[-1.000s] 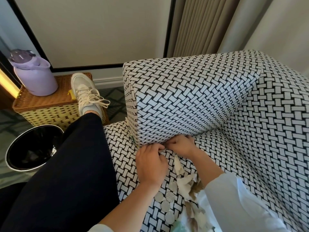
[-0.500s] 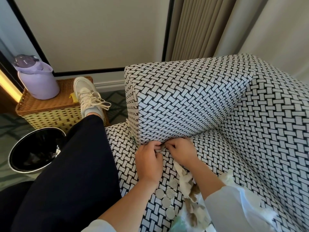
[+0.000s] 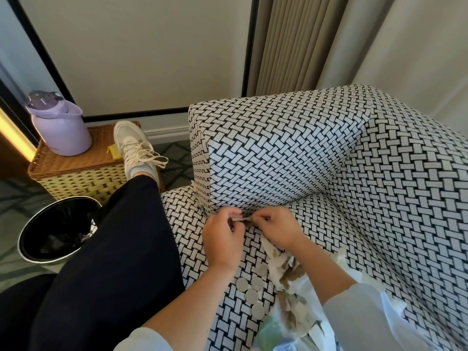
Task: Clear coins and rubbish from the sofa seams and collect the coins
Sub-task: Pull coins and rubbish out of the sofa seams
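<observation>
Both my hands meet at the seam between the armrest [image 3: 273, 153] and the seat cushion [image 3: 184, 224] of a black-and-white woven-pattern sofa. My left hand [image 3: 222, 239] and my right hand [image 3: 276, 230] pinch the two ends of a small crumpled scrap of paper [image 3: 240, 219] drawn out of the seam. Several silver coins [image 3: 252, 291] lie together on the seat below my left wrist. Beside them sits a heap of torn paper and tissue rubbish [image 3: 286, 269], partly under my right forearm.
A black round bin [image 3: 55, 231] stands on the floor at the left. Behind it is a wicker box [image 3: 76, 171] with a lilac jug [image 3: 60, 125] on top. My dark-trousered leg [image 3: 109, 262] crosses the seat's left edge. A thin plastic bag [image 3: 304, 323] lies near the rubbish.
My hands have drawn slightly back from the seam, and a paper scrap now shows stretched between their fingertips. The camera view has dropped a little.
</observation>
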